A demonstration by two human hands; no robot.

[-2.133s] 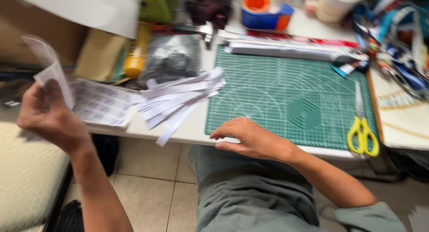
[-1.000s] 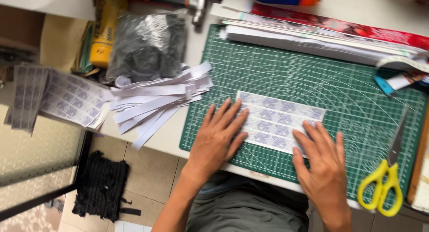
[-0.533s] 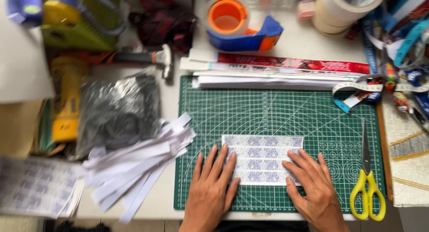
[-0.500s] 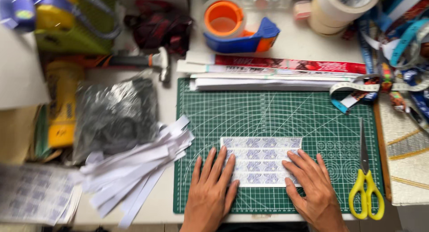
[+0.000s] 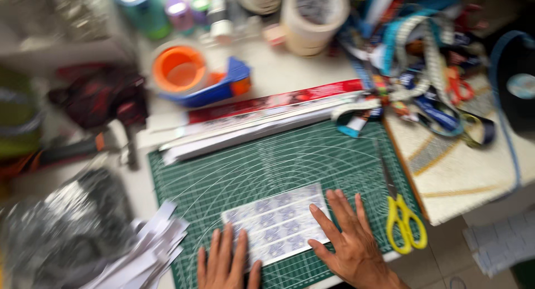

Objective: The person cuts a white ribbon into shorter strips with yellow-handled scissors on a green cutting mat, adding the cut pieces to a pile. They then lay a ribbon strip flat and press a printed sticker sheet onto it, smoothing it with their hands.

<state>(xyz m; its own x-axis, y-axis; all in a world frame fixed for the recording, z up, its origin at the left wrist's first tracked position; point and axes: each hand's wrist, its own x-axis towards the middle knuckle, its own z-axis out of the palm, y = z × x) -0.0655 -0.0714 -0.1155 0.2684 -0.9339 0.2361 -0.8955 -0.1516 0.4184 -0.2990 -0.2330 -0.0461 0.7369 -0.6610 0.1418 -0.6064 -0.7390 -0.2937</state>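
Printed sheet (image 5: 277, 223): white, rectangular, rows of small bluish-grey blocks, lying flat, slightly tilted, on green cutting mat (image 5: 267, 166). Left hand (image 5: 227, 264), right hand (image 5: 349, 242): fingers spread flat, pressing sheet edges. Yellow-handled scissors (image 5: 402, 214) just right.

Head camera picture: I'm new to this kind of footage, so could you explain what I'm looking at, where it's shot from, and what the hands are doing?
This is one view, from a camera worn on a person's head, looking down at a cluttered desk. There is no machine, only two bare hands. The left hand and right hand press flat on a printed sheet lying on a green cutting mat; nothing is gripped. Yellow scissors lie to the right, paper strips to the left, and an orange tape dispenser behind. The picture is motion-blurred.
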